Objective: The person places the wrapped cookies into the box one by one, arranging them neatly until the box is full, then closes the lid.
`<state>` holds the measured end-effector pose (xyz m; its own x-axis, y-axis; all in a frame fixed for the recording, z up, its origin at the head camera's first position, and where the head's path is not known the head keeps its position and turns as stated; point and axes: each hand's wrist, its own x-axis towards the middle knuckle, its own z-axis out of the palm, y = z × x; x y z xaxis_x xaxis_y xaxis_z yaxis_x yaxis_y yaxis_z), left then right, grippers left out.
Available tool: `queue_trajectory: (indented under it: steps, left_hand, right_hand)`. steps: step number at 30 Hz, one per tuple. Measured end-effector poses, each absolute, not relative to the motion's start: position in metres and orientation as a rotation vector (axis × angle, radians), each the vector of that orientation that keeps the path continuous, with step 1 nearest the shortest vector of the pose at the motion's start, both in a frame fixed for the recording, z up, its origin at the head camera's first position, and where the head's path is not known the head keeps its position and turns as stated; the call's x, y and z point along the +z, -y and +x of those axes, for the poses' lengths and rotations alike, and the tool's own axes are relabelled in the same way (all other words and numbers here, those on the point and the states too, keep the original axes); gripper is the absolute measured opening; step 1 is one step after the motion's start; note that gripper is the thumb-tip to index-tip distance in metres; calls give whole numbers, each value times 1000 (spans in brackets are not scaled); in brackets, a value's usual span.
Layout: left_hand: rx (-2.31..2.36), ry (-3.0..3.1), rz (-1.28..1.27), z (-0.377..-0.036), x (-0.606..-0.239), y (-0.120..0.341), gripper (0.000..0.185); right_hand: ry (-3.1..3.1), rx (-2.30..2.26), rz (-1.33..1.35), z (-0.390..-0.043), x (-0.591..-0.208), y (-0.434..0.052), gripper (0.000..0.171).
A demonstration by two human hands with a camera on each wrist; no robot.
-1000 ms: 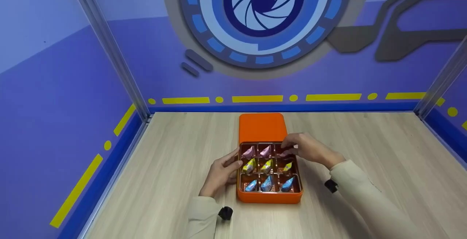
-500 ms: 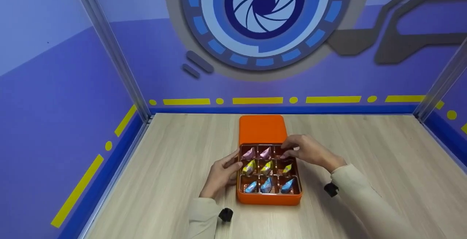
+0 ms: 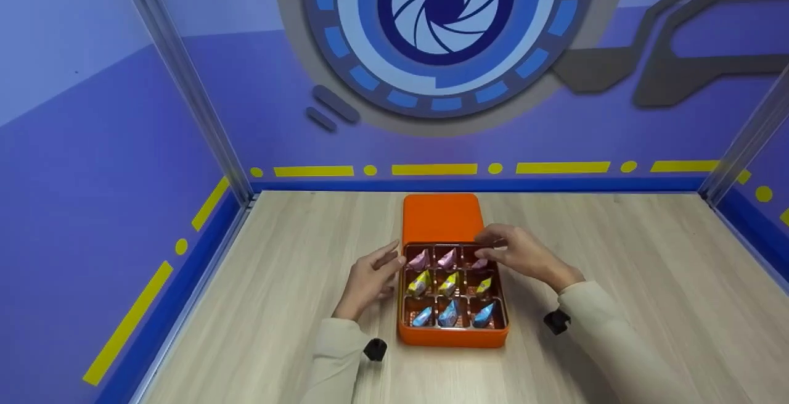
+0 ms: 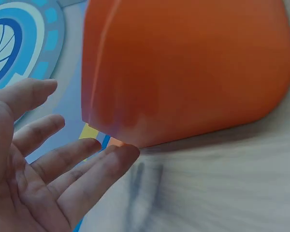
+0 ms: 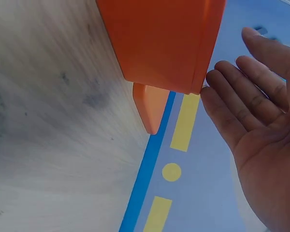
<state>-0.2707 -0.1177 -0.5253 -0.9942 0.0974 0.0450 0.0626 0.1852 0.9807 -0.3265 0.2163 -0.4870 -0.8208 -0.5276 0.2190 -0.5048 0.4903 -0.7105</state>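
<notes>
An orange box with a divided tray holds small wrapped candies in three rows. Pink candies sit at the back, yellow candies in the middle and blue candies in front. My right hand is over the back right compartment, where a pink candy lies just by the fingertips. In the right wrist view its fingers are extended beside the box edge, gripping nothing. My left hand is at the box's left side with spread fingers, also seen in the left wrist view.
An orange lid lies on the wooden table directly behind the box. A printed blue-purple panel closes off the back, and another panel stands on the left.
My left hand has loosened from the box's left side and shifted slightly. My right fingers have parted, and the pink candy now shows in the back right compartment.
</notes>
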Motion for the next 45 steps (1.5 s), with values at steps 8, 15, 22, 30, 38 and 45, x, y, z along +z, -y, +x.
queue_trajectory:
  steps: [8, 15, 22, 30, 38, 45]
  left_hand:
    - [1896, -2504, 218, -290, -509, 116, 53]
    - [1823, -2599, 229, -309, -494, 113, 54]
    - [1783, -2602, 214, -327, -485, 113, 58]
    - [1734, -2592, 193, -343, -480, 113, 65]
    - [1716, -2528, 132, -360, -476, 108, 77]
    - [1739, -2450, 45, -373, -480, 102, 82]
  right_hand:
    - [-2722, -1318, -813, -339, -481, -218, 34]
    - [-2747, -1365, -692, -350, -480, -213, 43]
    - [-2764, -1382, -632, -360, -477, -203, 51]
    - [-2776, -1322, -563, -370, -474, -194, 58]
    - [-2732, -1348, -444, -379, -477, -185, 67]
    - [-2662, -1366, -358, -388, -481, -181, 77]
